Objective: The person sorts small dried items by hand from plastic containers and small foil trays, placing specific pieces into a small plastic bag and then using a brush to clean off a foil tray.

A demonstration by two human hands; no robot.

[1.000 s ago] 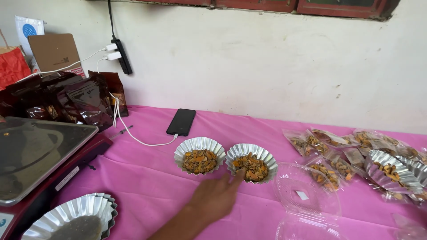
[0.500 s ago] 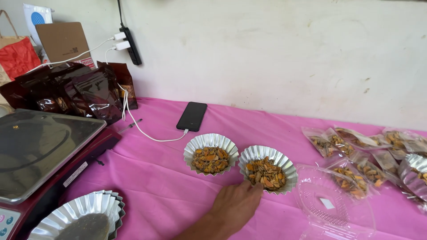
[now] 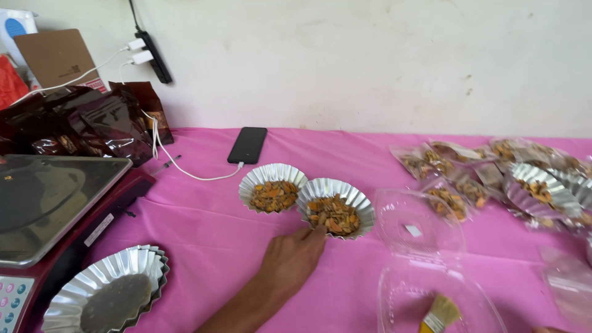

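left hand (image 3: 290,262): reaches in from the near edge, fingers drawn narrow, fingertips (image 3: 318,230) touching the near rim of the right foil cup; nothing gripped that i can see.
right foil cup (image 3: 335,208): fluted silver, filled with orange-brown dried pieces, centre of the pink tablecloth (image 3: 203,222); its rim touches the left foil cup (image 3: 273,189), same filling.
change: half a second back the hand lay just short of the rim; now it is in contact. cups sit as they did, the shift in frame looks like head motion.
meaning: contact made, no lift or tilt yet, cup flat on the cloth.
right hand: barely in view at the near right corner; state cannot be told.
brush (image 3: 439,314): pale bristles, near right, over an open clear clamshell box (image 3: 425,271).
far: black phone (image 3: 248,145) on a white cable, flat on the cloth.
right: heap of clear packets and foil cups (image 3: 493,172) with the same pieces.
left: scale with steel pan (image 3: 49,197); stack of empty foil cups (image 3: 108,296) near it; dark glossy pouches (image 3: 92,123) behind.
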